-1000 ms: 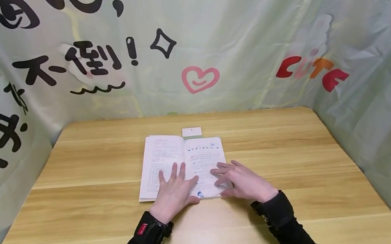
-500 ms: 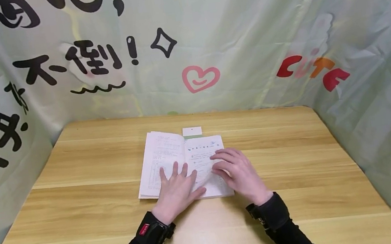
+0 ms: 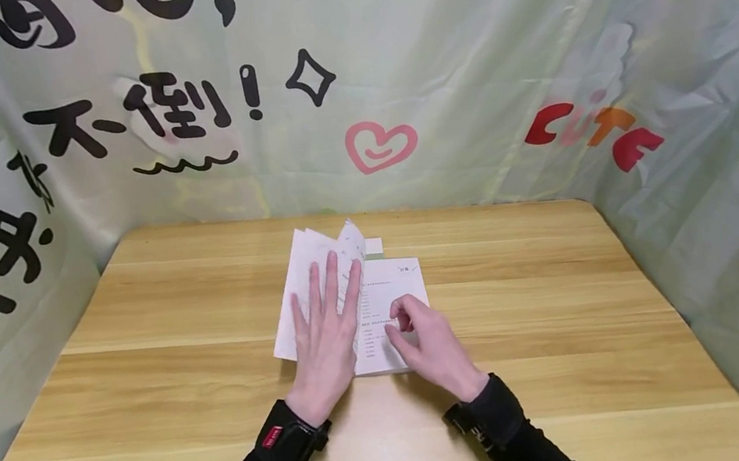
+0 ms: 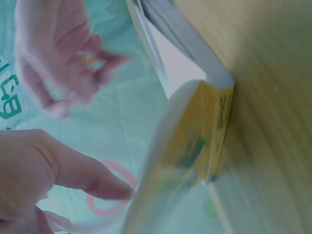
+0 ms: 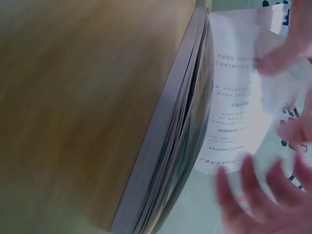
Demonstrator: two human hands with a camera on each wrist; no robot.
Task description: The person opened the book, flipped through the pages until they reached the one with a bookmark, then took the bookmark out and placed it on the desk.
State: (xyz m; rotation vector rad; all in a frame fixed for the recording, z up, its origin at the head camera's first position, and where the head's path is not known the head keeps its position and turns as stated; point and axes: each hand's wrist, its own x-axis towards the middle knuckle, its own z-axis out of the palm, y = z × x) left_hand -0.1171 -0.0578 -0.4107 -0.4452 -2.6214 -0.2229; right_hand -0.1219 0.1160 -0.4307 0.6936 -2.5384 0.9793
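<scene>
An open book (image 3: 386, 350) with printed pages lies on the wooden table. My left hand (image 3: 327, 331) is spread over its left-side pages with straight fingers, and those pages (image 3: 351, 239) are raised and bent at the top. In the left wrist view the yellow cover (image 4: 187, 141) curves up off the table, beside the left thumb (image 4: 92, 178). My right hand (image 3: 431, 340) is over the right page, its fingers loosely bent with nothing between them. The right wrist view shows the blurred right-hand fingers (image 5: 265, 195) near a lifted page (image 5: 231, 97).
A small white card (image 3: 374, 246) with a green lower part shows behind the book's top edge. The wooden table (image 3: 525, 279) extends around the book. A printed cloth backdrop (image 3: 461, 76) encloses the back and sides.
The right-hand page has turned over to the left, exposing a different printed page. My left hand has moved up onto the turned pages; my right hand has drawn left and down.
</scene>
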